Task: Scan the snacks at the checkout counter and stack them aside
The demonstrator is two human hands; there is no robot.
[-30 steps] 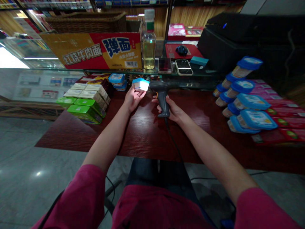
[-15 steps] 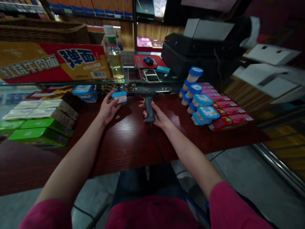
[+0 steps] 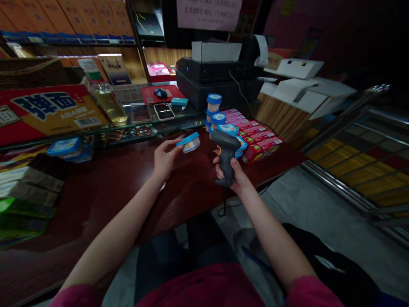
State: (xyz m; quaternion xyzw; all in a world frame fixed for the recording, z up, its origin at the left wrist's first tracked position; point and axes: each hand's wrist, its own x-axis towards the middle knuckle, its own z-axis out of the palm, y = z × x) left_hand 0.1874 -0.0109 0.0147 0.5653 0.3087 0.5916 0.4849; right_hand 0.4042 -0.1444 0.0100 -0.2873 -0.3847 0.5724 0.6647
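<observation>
Between the fingers and thumb of my left hand (image 3: 166, 158) is a small tub with a blue lid (image 3: 191, 142), tilted a little above the dark red table (image 3: 128, 170). My right hand (image 3: 235, 170) is wrapped round the grip of a grey barcode scanner (image 3: 226, 157), which stands upright with its head pointing left towards the tub. The scanner partly hides a group of blue-lidded tubs (image 3: 218, 118), some of them stacked. Beside these lie several pink and red boxes (image 3: 255, 134) in a row.
On the left are more blue-lidded tubs (image 3: 65, 147) and green packs (image 3: 22, 217). A glass shelf behind carries a noodle carton (image 3: 47, 111), a bottle (image 3: 107, 100), a phone (image 3: 164, 111) and a mouse (image 3: 160, 93). A black printer (image 3: 217, 70) stands behind; a metal rack (image 3: 361, 170) is at right.
My view has turned to the right. Both hands have moved rightwards over the table, the left carrying the tub and the right carrying the scanner, towards the grouped tubs.
</observation>
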